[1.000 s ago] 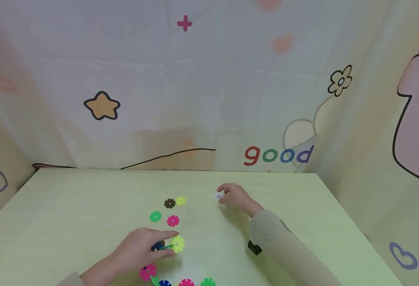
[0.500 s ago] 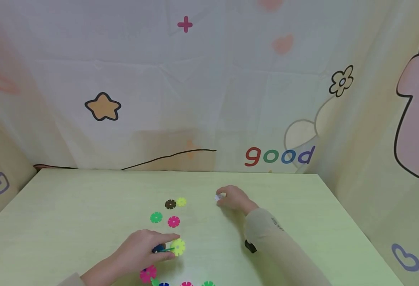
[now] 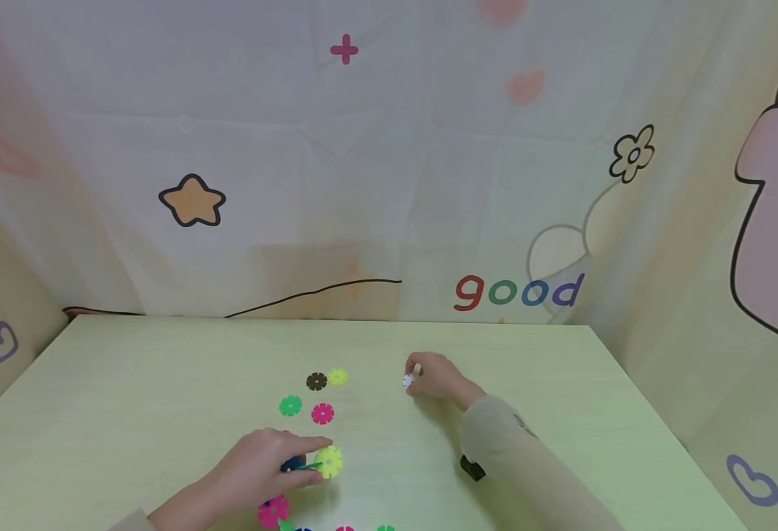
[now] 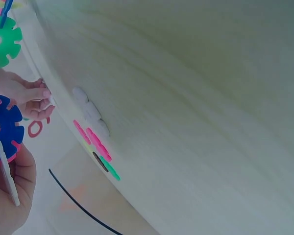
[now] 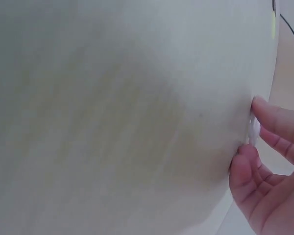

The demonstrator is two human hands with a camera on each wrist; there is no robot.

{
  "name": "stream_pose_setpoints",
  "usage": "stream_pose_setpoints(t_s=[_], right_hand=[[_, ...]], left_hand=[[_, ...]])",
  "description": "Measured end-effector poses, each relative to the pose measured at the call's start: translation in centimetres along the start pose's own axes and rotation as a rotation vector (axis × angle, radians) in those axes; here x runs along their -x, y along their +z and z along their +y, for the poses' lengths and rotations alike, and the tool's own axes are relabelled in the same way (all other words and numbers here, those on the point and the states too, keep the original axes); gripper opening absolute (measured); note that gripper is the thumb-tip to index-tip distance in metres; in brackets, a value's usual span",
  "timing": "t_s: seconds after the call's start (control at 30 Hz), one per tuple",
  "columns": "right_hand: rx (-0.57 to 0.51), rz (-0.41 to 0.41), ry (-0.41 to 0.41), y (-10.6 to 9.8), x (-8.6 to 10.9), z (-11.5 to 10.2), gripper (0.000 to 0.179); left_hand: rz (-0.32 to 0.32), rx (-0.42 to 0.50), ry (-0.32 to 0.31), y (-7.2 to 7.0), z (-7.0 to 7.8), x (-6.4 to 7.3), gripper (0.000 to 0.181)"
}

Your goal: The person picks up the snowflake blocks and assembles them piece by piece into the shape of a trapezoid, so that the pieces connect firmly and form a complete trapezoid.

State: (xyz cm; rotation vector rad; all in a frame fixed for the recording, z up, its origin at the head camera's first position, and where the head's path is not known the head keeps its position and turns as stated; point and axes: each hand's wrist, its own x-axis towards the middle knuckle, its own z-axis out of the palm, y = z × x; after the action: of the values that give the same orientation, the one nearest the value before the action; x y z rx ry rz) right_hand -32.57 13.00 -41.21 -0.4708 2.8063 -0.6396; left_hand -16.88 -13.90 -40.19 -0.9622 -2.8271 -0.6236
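In the head view my left hand [image 3: 262,466] holds a joined cluster of plastic snowflake discs. A yellow disc [image 3: 330,462] shows at its fingertips, with a green one edge-on. From the left wrist, a blue disc [image 4: 9,128], a green disc [image 4: 10,44] and a white disc [image 4: 8,174] slot together with pink ones, beside the left palm [image 4: 12,205]. Farther back on the right, my right hand [image 3: 436,376] pinches a white snowflake disc [image 3: 408,381] between thumb and fingers, low over the table. That disc [image 5: 254,131] appears almost edge-on in the right wrist view.
Loose discs lie mid-table: brown [image 3: 316,381], yellow [image 3: 338,377], green [image 3: 290,405] and pink [image 3: 323,414]. A pink disc [image 3: 273,510] and several others show by the near edge of view. A printed cloth [image 3: 389,184] rises behind the table [image 3: 163,383].
My right fingers have closed from a wider spread onto the white disc, and the disc has shifted slightly toward me. The left hand stays nearly still with its cluster.
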Motion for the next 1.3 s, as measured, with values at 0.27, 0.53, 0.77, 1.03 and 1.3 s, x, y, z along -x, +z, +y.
stream_pose_setpoints(t_s=[0.27,0.53,0.77,1.03,1.3], right_hand=[[-0.216,-0.058,0.037,0.4,1.6,-0.1,0.017],[-0.459,-0.062,-0.023,0.1,3.5,-0.6,0.016],[-0.647,-0.104,-0.142,-0.4,5.8,-1.8,0.019],[-0.722,-0.130,-0.196,0.0,8.2,-3.8,0.017],[-0.712,-0.148,-0.246,1.3,9.5,-5.2,0.014]], left_hand=[[0.017,-0.009,0.015,0.2,0.0,0.1,0.036],[0.001,0.002,0.004,0.2,0.1,0.1,0.037],[0.001,-0.002,0.002,0.2,0.1,0.1,0.037],[-0.008,0.007,-0.016,0.1,0.1,-0.1,0.037],[-0.027,0.053,-0.059,0.0,0.2,-0.2,0.039]])
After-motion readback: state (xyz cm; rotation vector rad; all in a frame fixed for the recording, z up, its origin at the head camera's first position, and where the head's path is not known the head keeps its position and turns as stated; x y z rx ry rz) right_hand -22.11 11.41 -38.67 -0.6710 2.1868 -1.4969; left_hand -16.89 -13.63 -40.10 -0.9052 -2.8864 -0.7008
